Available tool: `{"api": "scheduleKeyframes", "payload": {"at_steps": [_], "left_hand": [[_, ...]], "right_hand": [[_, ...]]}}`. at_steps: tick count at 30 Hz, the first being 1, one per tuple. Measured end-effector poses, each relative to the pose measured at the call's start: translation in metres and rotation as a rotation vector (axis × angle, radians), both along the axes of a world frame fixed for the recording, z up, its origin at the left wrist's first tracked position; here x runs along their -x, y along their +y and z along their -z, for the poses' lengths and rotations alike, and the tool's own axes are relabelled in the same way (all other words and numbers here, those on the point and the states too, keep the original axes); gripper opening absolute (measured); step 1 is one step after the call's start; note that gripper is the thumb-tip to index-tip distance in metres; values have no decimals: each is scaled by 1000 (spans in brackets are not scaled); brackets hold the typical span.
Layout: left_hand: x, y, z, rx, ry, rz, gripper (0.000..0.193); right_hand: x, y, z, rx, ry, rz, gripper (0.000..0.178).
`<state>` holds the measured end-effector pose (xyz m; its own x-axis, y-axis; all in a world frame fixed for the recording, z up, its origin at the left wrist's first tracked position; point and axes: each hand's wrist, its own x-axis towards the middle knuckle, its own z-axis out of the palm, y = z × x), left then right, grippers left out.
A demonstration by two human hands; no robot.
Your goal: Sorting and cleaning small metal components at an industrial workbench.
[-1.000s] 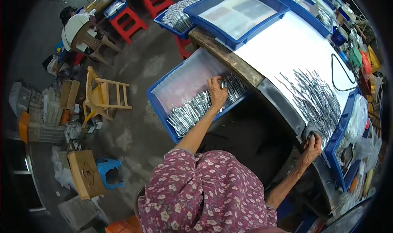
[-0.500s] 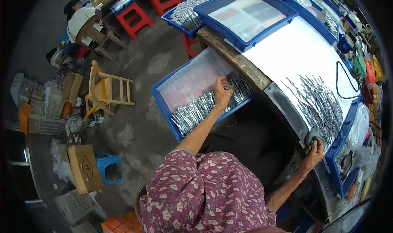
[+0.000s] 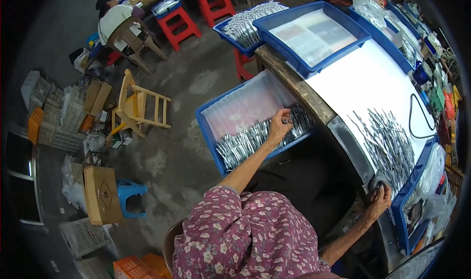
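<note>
My left hand (image 3: 280, 125) is over the blue tray (image 3: 208, 140) at the table's left side, its fingers curled together. What they pinch, if anything, is too small to make out. Thin silvery metal pieces (image 3: 241, 146) stand packed in a row along the tray's near side, on both sides of that hand. By the table's near edge, my right hand (image 3: 379, 203) has its fingers closed on a dark grey rag-like bundle (image 3: 378, 179). A loose heap of long, thin metal pieces (image 3: 390, 149) lies on the white tabletop just beyond it.
A blue tray with a pale lining (image 3: 314, 38) rests across the table's far left corner; behind it, another tray (image 3: 250, 26) is full of metal pieces. A blue tray (image 3: 405, 220) borders my right hand. Left on the floor stand a wooden chair (image 3: 135, 105) and carton (image 3: 104, 195).
The view has shifted, so the scene sits a little further right and lower. Both hands keep nearly the same places, the left at the tray and the right at the grey bundle.
</note>
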<state>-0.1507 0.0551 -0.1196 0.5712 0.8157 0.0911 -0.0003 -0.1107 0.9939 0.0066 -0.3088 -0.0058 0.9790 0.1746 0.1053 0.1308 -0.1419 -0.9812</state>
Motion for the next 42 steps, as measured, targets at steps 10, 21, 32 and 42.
{"api": "scheduleKeyframes", "payload": {"at_steps": [10,21,32,42], "left_hand": [[12,-15,-33,-210,173,156,43],[18,-15,-32,-365,159,158,22],[17,-25,-38,-244,26,94,22],[23,-21,-31,-207,4,33,32]], "right_hand": [[-6,-3,8,31,-47,-3,16],[41,46,-36,48,-148,-59,16],[97,222,57,348,-279,-843,62],[101,268,72,304,-172,-925,70]]}}
